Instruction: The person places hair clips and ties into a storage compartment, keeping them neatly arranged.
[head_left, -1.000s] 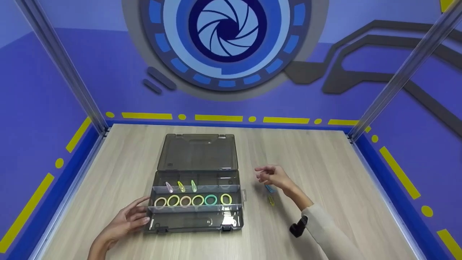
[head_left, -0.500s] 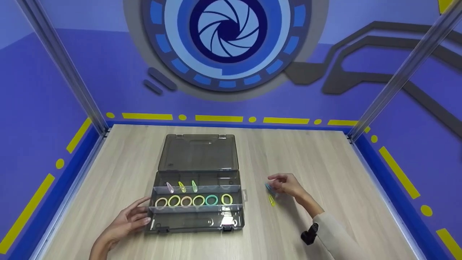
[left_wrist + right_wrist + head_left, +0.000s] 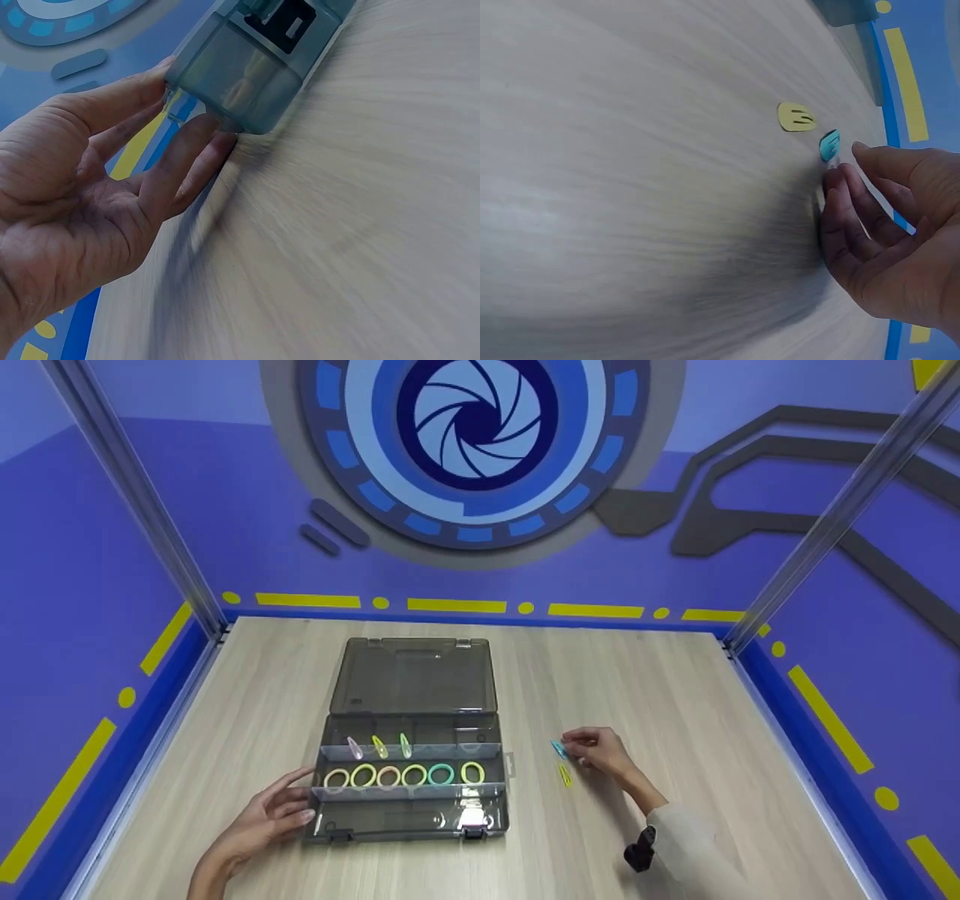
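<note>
A smoky clear plastic organizer box stands on the table with its lid laid back. My left hand touches the box's left side with its fingertips, also seen up close in the left wrist view. To the right of the box, my right hand is low over the table, fingertips right at a blue snap hair clip. In the right wrist view a gap shows between thumb and index finger, with the blue clip just beyond the fingertips. Beside it lies a yellow hair clip.
In the box's back compartment lie a pink clip, a yellow clip and a green clip. Several hair ties, one of them teal, line the middle compartment. Blue walls enclose the wooden table.
My right hand has moved right and toward me, down to the blue clip, and its fingers have drawn closer together. My left hand has stayed at the box.
</note>
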The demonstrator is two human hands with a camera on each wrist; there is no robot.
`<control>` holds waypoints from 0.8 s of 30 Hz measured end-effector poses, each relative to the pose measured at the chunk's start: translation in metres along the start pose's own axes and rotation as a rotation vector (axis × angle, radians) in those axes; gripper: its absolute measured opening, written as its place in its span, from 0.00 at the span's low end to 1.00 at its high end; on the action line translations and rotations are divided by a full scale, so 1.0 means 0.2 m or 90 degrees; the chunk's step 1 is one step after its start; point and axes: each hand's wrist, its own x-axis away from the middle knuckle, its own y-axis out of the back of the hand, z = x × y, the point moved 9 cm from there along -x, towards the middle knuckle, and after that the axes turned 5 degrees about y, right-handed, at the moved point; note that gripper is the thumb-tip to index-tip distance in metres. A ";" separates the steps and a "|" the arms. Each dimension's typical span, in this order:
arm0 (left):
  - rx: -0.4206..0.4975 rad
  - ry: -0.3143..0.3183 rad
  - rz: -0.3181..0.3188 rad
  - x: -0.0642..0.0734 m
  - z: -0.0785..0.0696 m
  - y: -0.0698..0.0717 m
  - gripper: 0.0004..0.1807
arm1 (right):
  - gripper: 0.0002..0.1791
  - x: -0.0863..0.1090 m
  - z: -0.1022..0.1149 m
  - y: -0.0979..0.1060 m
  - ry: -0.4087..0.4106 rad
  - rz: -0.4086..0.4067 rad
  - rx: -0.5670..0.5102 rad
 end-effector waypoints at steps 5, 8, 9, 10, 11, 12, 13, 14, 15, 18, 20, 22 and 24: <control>-0.002 0.000 -0.007 0.00 0.00 0.00 0.46 | 0.12 -0.02 0.02 -0.01 0.043 -0.015 0.054; -0.002 -0.005 -0.005 0.01 0.00 0.00 0.46 | 0.11 -0.03 0.04 -0.03 0.066 -0.014 0.081; 0.000 -0.008 -0.004 0.01 0.00 0.00 0.46 | 0.10 -0.03 0.05 -0.03 0.076 -0.013 0.093; 0.001 -0.013 0.000 0.01 0.00 0.00 0.46 | 0.10 -0.03 0.06 -0.03 0.085 -0.013 0.104; 0.003 -0.018 0.003 0.01 -0.01 0.00 0.46 | 0.10 -0.03 0.06 -0.03 0.090 -0.013 0.115; 0.005 -0.022 0.006 0.01 -0.01 0.00 0.46 | 0.10 -0.03 0.07 -0.03 0.096 -0.012 0.123; 0.006 -0.024 0.008 0.01 -0.01 0.00 0.46 | 0.09 -0.03 0.07 -0.03 0.102 -0.012 0.131; 0.007 -0.026 0.010 0.01 -0.02 0.00 0.46 | 0.10 -0.03 0.07 -0.03 0.104 -0.010 0.136; 0.007 -0.027 0.010 0.01 -0.02 0.00 0.46 | 0.10 -0.03 0.07 -0.03 0.104 -0.007 0.138; 0.006 -0.027 0.010 0.01 -0.02 0.00 0.45 | 0.10 -0.03 0.07 -0.04 0.095 0.006 0.137; 0.005 -0.023 0.008 0.01 -0.01 0.00 0.45 | 0.11 -0.03 0.07 -0.04 0.091 0.015 0.137; 0.006 -0.018 0.006 0.01 -0.01 0.00 0.46 | 0.11 -0.03 0.07 -0.05 0.093 0.024 0.137; 0.006 -0.014 0.007 0.01 0.00 0.00 0.46 | 0.11 -0.03 0.07 -0.05 0.089 0.028 0.137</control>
